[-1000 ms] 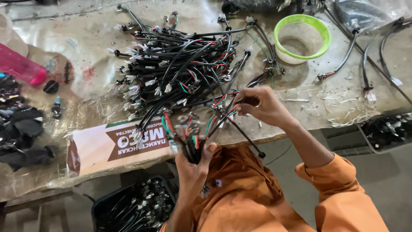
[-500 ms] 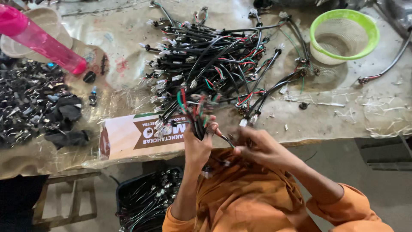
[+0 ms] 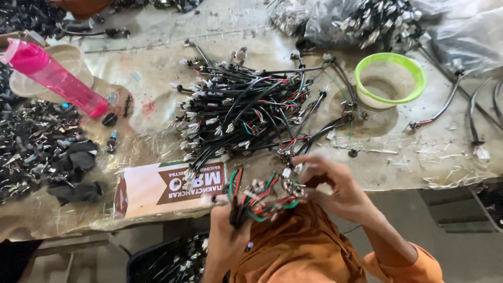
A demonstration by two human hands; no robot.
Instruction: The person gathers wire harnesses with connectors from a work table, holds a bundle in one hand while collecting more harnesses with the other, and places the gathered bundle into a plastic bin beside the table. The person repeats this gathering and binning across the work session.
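Note:
My left hand (image 3: 226, 230) is closed around a bundle of short black cables (image 3: 251, 202) with red, green and white wires fanning out of its top. My right hand (image 3: 335, 186) pinches the small round pieces at the wire ends on the bundle's right side. Both hands are just off the front edge of the table, above my orange clothing (image 3: 298, 251). A large heap of the same black cables (image 3: 246, 112) lies on the table straight beyond my hands.
A green mesh basket (image 3: 390, 78) stands at the back right. A pink bottle (image 3: 60, 78) lies at the left beside a pile of small black parts (image 3: 36, 147). A printed cardboard piece (image 3: 173, 186) lies near the table edge. Plastic bags of parts (image 3: 367, 21) sit behind. A black crate (image 3: 173, 259) stands below.
The view has shifted, so the table appears to slide. My right hand has come back from the heap to the bundle, which my left hand keeps holding.

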